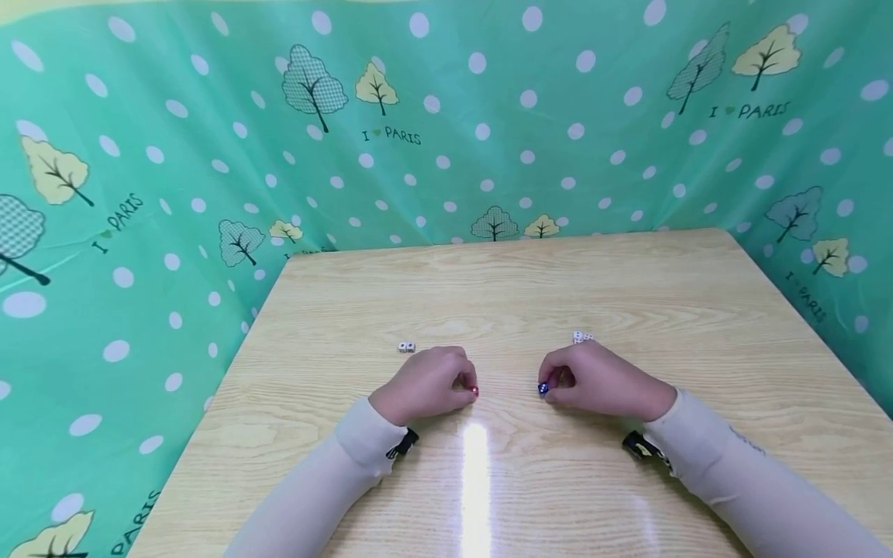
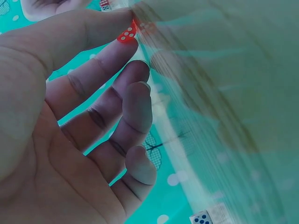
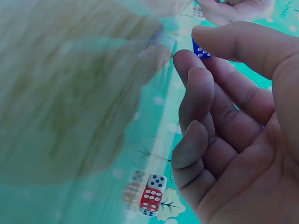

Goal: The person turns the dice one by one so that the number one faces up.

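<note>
My left hand [image 1: 431, 381] pinches a small red die [image 1: 474, 390] with white dots between thumb and index finger, low at the tabletop. In the left wrist view the red die [image 2: 126, 34] shows at the fingertips, and the other fingers are loosely bent. Across a short gap, my right hand [image 1: 598, 380] holds a blue die [image 1: 543, 388] with thumb and index finger, also at the table surface. Part of the blue die [image 3: 202, 50] is hidden by the thumb in the right wrist view.
Two white dice [image 1: 406, 347] sit side by side beyond the left hand. White dice [image 1: 582, 337] stand behind the right hand, where the right wrist view shows a red die [image 3: 151, 199] among them. The wooden table [image 1: 488, 287] meets a green patterned cloth [image 1: 481, 116].
</note>
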### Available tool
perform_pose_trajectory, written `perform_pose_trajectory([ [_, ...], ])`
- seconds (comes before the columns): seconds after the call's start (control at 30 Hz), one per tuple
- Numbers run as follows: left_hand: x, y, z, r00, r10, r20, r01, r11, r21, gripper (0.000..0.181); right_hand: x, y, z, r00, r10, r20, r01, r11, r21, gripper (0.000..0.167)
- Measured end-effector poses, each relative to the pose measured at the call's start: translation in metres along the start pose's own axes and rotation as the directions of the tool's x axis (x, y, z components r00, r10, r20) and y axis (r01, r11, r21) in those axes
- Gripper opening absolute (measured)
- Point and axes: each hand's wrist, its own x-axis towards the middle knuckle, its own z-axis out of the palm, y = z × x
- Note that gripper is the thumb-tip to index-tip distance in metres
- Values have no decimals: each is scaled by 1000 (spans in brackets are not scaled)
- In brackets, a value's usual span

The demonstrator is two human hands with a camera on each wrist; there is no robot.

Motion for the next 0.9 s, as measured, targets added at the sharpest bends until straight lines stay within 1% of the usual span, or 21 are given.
perform_pose_trajectory([
  [0.13, 0, 1, 0, 1000, -8, 6, 8, 1000, -9, 7, 0, 5, 0, 1000, -1, 31, -1, 997, 78, 16],
  [0.27, 0, 2, 0, 1000, -13, 7, 13, 1000, -19, 8, 0, 10, 0, 998, -4, 61, -2, 994, 110, 16],
  [0.53, -2, 3, 1, 1000, -17, 13, 18, 1000, -25, 8, 1, 16, 0, 996, -2, 91, -9, 994, 113, 15],
  [0.77, -1, 3, -1, 1000, -8, -6, 8, 999, -42, 9, 2, 17, 0, 997, -1, 80, -8, 995, 101, 15],
  [0.9, -1, 3, -1, 1000, -17, 8, 17, 998, -57, 10, 1, 16, 1, 997, 3, 78, -11, 995, 98, 16],
])
